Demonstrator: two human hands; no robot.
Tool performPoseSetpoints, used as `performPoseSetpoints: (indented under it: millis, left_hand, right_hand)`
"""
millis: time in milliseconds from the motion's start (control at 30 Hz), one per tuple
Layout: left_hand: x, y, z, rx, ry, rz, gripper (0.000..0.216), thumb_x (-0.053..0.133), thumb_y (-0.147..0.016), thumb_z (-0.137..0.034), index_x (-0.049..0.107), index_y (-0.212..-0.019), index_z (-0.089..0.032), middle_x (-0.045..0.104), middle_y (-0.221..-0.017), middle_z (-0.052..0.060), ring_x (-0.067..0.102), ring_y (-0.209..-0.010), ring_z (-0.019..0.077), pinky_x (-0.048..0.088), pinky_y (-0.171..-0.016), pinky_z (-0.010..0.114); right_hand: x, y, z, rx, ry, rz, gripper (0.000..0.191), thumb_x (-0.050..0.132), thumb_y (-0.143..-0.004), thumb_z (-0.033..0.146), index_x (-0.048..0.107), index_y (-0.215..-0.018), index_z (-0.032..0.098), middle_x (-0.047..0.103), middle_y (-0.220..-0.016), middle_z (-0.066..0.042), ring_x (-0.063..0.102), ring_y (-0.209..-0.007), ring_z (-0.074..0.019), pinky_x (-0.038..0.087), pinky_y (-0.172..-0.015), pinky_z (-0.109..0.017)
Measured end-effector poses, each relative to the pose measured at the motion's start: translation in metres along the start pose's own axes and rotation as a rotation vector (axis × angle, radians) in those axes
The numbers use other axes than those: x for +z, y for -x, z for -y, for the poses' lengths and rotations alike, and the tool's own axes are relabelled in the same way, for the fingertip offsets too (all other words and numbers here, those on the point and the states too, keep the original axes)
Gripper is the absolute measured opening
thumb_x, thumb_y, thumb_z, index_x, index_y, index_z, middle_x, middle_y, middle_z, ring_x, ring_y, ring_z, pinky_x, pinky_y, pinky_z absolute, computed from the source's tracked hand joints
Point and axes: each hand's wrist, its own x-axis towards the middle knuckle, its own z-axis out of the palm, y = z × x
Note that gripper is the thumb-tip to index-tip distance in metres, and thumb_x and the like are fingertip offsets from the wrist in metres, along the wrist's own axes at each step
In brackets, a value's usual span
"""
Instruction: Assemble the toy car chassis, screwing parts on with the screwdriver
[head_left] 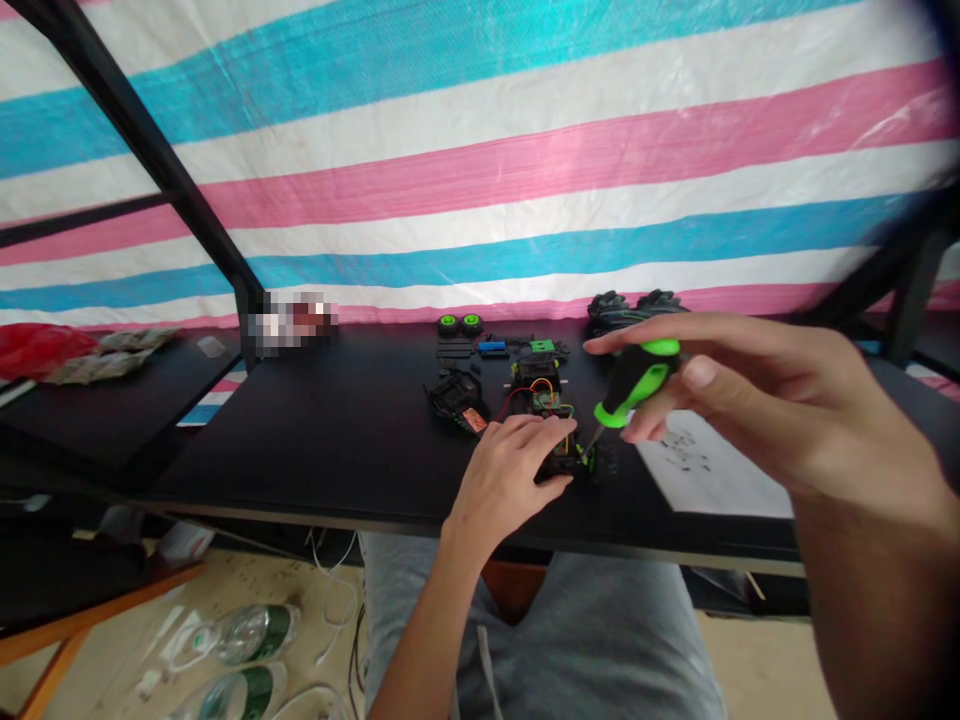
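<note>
My right hand (757,390) grips a black and green screwdriver (634,385), its shaft slanting down to the left. The tip meets the front of a toy car chassis (551,400) beside a black wheel with a green hub (604,462). My left hand (514,465) is closed around the near end of the chassis, fingers over the top and thumb at the near side. A circuit board with coloured wires (547,400) shows on the chassis. Left of it rests a black plastic car part (454,398) with an orange patch, possibly the body shell.
Two loose wheels (460,324), a blue battery (493,347) and a green and black part (541,347) lie behind the chassis. White paper (712,470) holds several small screws. A black wheeled object (634,310) stands at the back right. Dark frame posts (217,240) rise on both sides.
</note>
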Motion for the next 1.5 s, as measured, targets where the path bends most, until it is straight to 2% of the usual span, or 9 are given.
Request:
performPoseSetpoints:
  millis: [100,233,367,500,700,933,1033,1267,1500]
  left_hand:
    - [0.0,0.0,0.0,-0.013,0.025,-0.005,0.068,0.093,-0.091,-0.018,0.063,-0.152,-0.026,0.079,-0.144,0.009,0.073,-0.135,0.0319,0.061,-0.118,0.055]
    - [0.0,0.0,0.0,-0.011,0.032,0.0,0.07,0.093,-0.091,-0.017,0.063,-0.153,-0.026,0.079,-0.145,0.009,0.073,-0.136,0.0316,0.061,-0.118,0.054]
    - [0.0,0.001,0.001,-0.007,0.028,-0.002,0.071,0.095,-0.091,-0.019,0.063,-0.153,-0.026,0.079,-0.144,0.009,0.073,-0.135,0.0312,0.061,-0.117,0.053]
    - [-0.001,0.001,0.002,-0.008,0.021,-0.01,0.071,0.096,-0.09,-0.02,0.063,-0.152,-0.026,0.08,-0.143,0.009,0.074,-0.134,0.0317,0.062,-0.115,0.053]
    - [0.0,0.001,0.003,-0.008,0.031,-0.016,0.074,0.097,-0.089,-0.02,0.062,-0.154,-0.027,0.08,-0.143,0.008,0.074,-0.133,0.0316,0.062,-0.115,0.053]
    - [0.0,0.001,0.003,0.0,0.044,-0.024,0.075,0.097,-0.088,-0.019,0.062,-0.154,-0.027,0.08,-0.143,0.008,0.073,-0.134,0.0315,0.061,-0.118,0.053]
    - [-0.001,0.001,0.001,0.002,0.039,-0.022,0.075,0.097,-0.089,-0.02,0.062,-0.154,-0.028,0.08,-0.143,0.008,0.073,-0.133,0.0309,0.061,-0.118,0.052]
    - [-0.003,0.001,0.0,-0.019,0.031,-0.02,0.071,0.096,-0.09,-0.02,0.063,-0.153,-0.029,0.08,-0.142,0.009,0.074,-0.133,0.0315,0.062,-0.115,0.054]
    - [-0.003,0.0,-0.003,-0.03,0.041,-0.007,0.07,0.095,-0.09,-0.021,0.064,-0.152,-0.028,0.079,-0.144,0.009,0.074,-0.134,0.0312,0.061,-0.117,0.052]
  right_hand:
    - [0.0,0.0,-0.002,0.011,-0.023,-0.005,0.026,0.076,-0.107,0.038,0.088,-0.13,0.038,0.089,-0.098,-0.004,0.085,-0.067,-0.0192,0.073,-0.065,-0.028]
    - [0.003,0.001,-0.006,0.012,-0.054,-0.077,0.02,0.082,-0.102,0.033,0.09,-0.121,0.035,0.087,-0.121,-0.006,0.076,-0.056,-0.012,0.067,-0.056,-0.027]
    - [0.007,0.001,-0.008,0.031,-0.115,-0.114,0.026,0.089,-0.096,0.032,0.089,-0.121,0.038,0.086,-0.114,-0.003,0.066,-0.049,-0.0074,0.057,-0.046,-0.023]
    - [0.01,0.003,-0.01,0.016,-0.124,-0.108,0.031,0.089,-0.096,0.029,0.089,-0.125,0.04,0.086,-0.103,-0.001,0.066,-0.049,-0.0068,0.058,-0.046,-0.021]
    - [0.012,0.007,-0.014,-0.033,-0.132,-0.119,0.026,0.087,-0.098,0.026,0.09,-0.12,0.04,0.087,-0.108,-0.001,0.068,-0.05,-0.0071,0.06,-0.049,-0.022]
    - [0.008,0.014,0.002,0.026,-0.028,-0.054,0.027,0.074,-0.108,0.036,0.087,-0.131,0.039,0.085,-0.084,-0.002,0.081,-0.065,-0.0175,0.068,-0.063,-0.027]
    - [0.006,0.015,0.0,0.015,-0.013,-0.091,0.028,0.075,-0.107,0.036,0.088,-0.132,0.038,0.088,-0.091,-0.003,0.082,-0.066,-0.0187,0.069,-0.064,-0.03]
    - [0.009,0.009,-0.006,-0.006,-0.017,-0.17,0.024,0.088,-0.097,0.031,0.092,-0.118,0.041,0.086,-0.097,0.0,0.066,-0.05,-0.0075,0.057,-0.049,-0.022]
    - [0.012,0.004,-0.022,-0.013,-0.217,-0.126,0.025,0.091,-0.093,0.026,0.09,-0.115,0.038,0.082,-0.112,0.0,0.06,-0.046,-0.0047,0.048,-0.04,-0.023]
